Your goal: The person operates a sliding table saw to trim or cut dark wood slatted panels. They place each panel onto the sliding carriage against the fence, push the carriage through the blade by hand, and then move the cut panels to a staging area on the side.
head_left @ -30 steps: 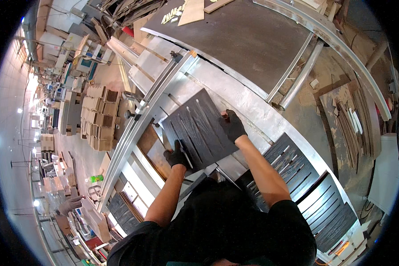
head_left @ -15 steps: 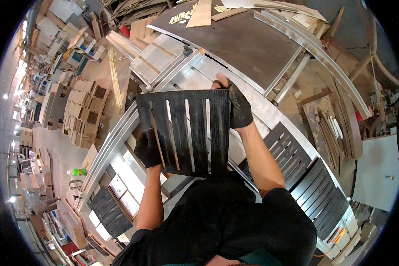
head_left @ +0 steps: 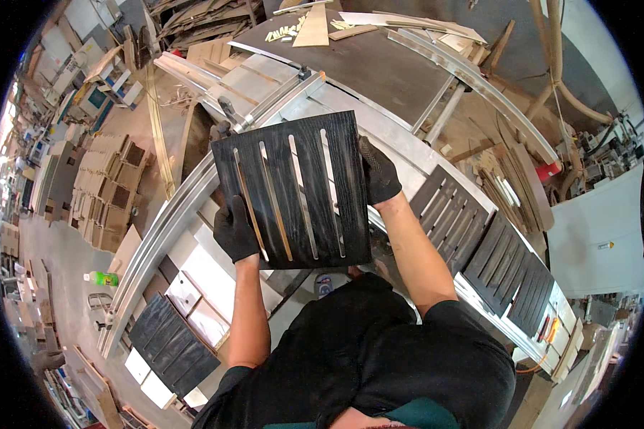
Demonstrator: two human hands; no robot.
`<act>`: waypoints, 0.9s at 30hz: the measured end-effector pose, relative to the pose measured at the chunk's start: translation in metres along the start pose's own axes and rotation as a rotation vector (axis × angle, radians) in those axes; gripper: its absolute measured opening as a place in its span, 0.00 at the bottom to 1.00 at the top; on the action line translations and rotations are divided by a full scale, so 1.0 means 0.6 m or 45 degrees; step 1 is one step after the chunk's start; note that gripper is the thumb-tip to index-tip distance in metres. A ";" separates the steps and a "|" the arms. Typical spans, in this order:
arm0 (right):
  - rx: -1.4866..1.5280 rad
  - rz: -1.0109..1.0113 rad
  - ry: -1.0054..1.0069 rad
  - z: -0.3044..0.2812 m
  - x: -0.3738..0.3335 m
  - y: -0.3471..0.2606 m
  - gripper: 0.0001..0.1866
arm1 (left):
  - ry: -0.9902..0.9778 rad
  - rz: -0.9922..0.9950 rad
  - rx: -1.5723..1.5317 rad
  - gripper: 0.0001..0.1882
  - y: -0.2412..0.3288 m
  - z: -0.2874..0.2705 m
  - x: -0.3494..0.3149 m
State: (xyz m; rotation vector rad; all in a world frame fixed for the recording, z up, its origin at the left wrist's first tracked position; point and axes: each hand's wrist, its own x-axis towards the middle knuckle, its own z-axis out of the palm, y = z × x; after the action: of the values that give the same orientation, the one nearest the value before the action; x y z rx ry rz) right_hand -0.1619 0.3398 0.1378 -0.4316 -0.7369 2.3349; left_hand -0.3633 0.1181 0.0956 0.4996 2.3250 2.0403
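Held up in front of me is a black slotted wooden panel (head_left: pixel 279 164) with several long see-through slots and visible grain. My left hand (head_left: pixel 234 229), in a dark glove, grips its left edge low down, thumb across the face. Gloved too, my right hand (head_left: pixel 381 171) holds the right edge; its fingers are partly hidden behind the panel. More black slotted panels (head_left: pixel 451 214) lie on the metal saw table (head_left: pixel 401 154) to my right. On the left rests a stack of black panels (head_left: pixel 172 343).
A sliding metal rail (head_left: pixel 172 222) curves along the left. Beyond the saw is a dark tabletop (head_left: pixel 379 71) with wood offcuts. Stacked cardboard-coloured pieces (head_left: pixel 107 186) stand on the floor at left, near a green bottle (head_left: pixel 104 278). An orange-handled tool (head_left: pixel 553 329) lies at right.
The panel has tipped to face me more squarely, its top right corner rising. My right hand has slid from the top corner down along the right edge. The view has shifted.
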 end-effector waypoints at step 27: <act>-1.822 -1.204 1.002 -0.205 -0.347 -0.064 0.27 | -0.831 0.952 0.263 0.14 0.137 0.187 -0.046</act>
State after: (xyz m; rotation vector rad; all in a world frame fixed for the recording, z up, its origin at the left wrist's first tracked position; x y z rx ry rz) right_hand 0.0686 0.2738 0.0874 -1.1403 -1.5874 0.3882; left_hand -0.2944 0.2278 0.1527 1.9294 2.0752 1.4180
